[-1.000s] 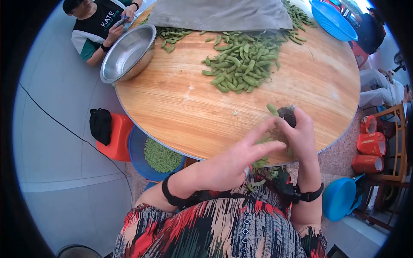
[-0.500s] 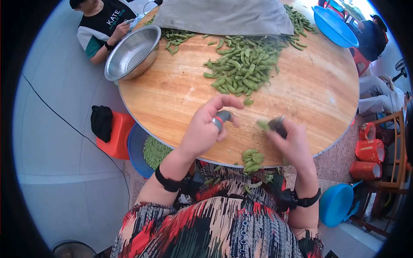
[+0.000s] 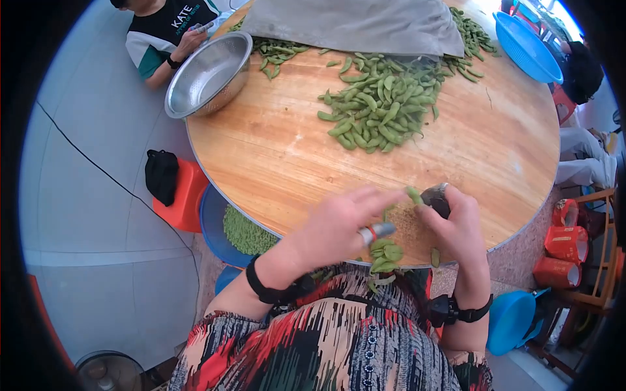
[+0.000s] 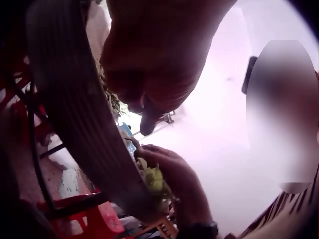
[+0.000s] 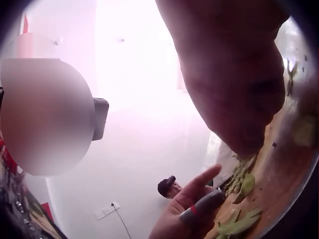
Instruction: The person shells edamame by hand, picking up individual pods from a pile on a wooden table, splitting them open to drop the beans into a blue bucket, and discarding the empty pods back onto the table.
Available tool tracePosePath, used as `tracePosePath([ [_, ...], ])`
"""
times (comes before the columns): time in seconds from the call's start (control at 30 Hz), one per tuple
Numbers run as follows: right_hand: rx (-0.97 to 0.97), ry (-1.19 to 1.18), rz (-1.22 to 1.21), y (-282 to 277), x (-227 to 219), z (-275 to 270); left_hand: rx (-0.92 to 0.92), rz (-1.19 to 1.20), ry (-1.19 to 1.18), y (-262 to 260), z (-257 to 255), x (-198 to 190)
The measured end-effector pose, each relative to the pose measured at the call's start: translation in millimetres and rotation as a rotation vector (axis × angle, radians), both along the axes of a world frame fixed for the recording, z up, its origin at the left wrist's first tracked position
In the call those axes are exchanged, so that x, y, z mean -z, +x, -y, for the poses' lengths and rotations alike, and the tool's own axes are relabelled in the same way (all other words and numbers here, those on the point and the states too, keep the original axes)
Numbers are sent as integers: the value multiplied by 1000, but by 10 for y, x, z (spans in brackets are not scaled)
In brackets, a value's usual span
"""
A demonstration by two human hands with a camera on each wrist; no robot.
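Observation:
My right hand pinches a green soybean pod between thumb and fingers near the table's front edge. A dark cover sits on one of its fingers. Close on the left, my left hand reaches towards that pod with its index finger straight, blurred by motion. Its thumb wears a grey cover with a red band, also visible in the right wrist view. Opened pods lie below the hands at the edge. A large heap of soybean pods spreads farther back on the wooden table.
A metal colander stands at the table's left edge, near a seated person. A grey cloth covers more pods at the back. A blue basket sits at the far right. Shelled beans fill a blue tub below left.
My left hand swung away to the left, then came back towards the right hand. My right hand stays near the front edge with a pod. The head view has shifted slightly.

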State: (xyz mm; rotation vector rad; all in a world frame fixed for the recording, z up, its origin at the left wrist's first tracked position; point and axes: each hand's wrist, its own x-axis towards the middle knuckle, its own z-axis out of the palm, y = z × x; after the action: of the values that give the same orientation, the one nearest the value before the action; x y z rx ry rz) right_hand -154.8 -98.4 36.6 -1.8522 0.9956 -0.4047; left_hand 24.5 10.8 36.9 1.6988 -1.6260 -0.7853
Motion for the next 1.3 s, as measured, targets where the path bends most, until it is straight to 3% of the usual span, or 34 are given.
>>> tracePosePath([
  [0.07,-11,105,48,64,-23,-52,116,174,-332,-134,41,63],
  [0.1,-41,204,158,85,15,-69,31,172,-416,-164,81,116],
  [0.2,-59,400,270,82,10,-86,-99,5,-444,-164,143,153],
  [0.23,1,459,385,69,44,-82,-122,-143,-380,-147,163,158],
  [0.27,60,516,501,66,61,-73,-129,-141,-376,-135,173,161],
  [0.33,18,497,502,94,23,-123,-285,-884,-49,-110,191,174],
  [0.37,-51,607,479,69,60,-147,-265,-1042,-68,-116,200,187],
  [0.47,-116,728,471,56,110,-190,-258,-1114,-54,-144,201,227],
  [0.67,-169,967,625,55,135,-181,-296,-1019,-101,-177,192,211],
  [0.8,-47,950,602,109,145,-237,-266,-894,-128,-183,175,323],
  [0.87,-22,958,612,107,121,-255,-99,-1182,8,-127,133,362],
  [0.93,-96,1182,714,77,111,-244,-57,-1237,45,-83,110,362],
  [0.97,-98,1184,709,78,127,-242,-11,-1293,85,-70,98,366],
  [1.07,-74,1025,616,111,229,-248,-56,-1201,-89,-158,154,324],
  [1.13,-106,234,350,146,293,-266,-110,-1103,-75,-179,158,344],
  [1.17,-112,233,342,150,278,-257,-160,-999,-59,-183,157,349],
  [1.23,-9,608,419,162,217,-212,-183,-1030,-91,-177,153,289],
  [1.27,-18,605,412,170,189,-184,-204,-1055,-119,-164,144,267],
  [1.3,-21,795,470,182,160,-156,-211,-1058,-127,-124,121,262],
])
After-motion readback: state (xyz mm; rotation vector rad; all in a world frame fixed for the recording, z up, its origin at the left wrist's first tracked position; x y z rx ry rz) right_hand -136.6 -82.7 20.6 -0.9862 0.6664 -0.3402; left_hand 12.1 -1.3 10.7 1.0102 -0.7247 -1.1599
